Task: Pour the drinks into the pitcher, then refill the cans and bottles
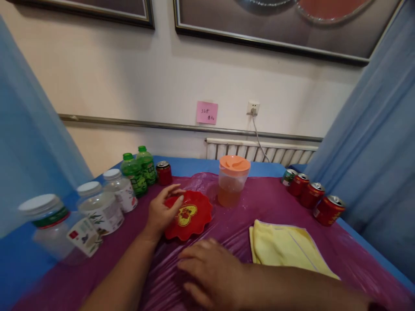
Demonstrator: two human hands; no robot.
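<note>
A red scalloped plate [199,218] with a yellow fruit-like picture in its middle lies on the purple plastic sheet. My left hand [164,209] is at the plate's left rim, its thumb reaching over the inside and its fingers stretched along the far edge, apart from the thumb. Nearer to me, my right hand [210,270] is low over the wrinkled sheet in front of the plate. It is slightly blurred, with bent fingers spread apart and nothing seen in them. Behind the plate stands a clear plastic pitcher [231,183] with an orange lid and some amber liquid.
A folded yellow cloth [292,244] lies right of my right hand. Several drink cans [311,195] line the right edge. Along the left stand clear jars with white lids [100,209], green bottles [134,172] and a red can [164,173]. Blue curtains [372,129] hang at both sides.
</note>
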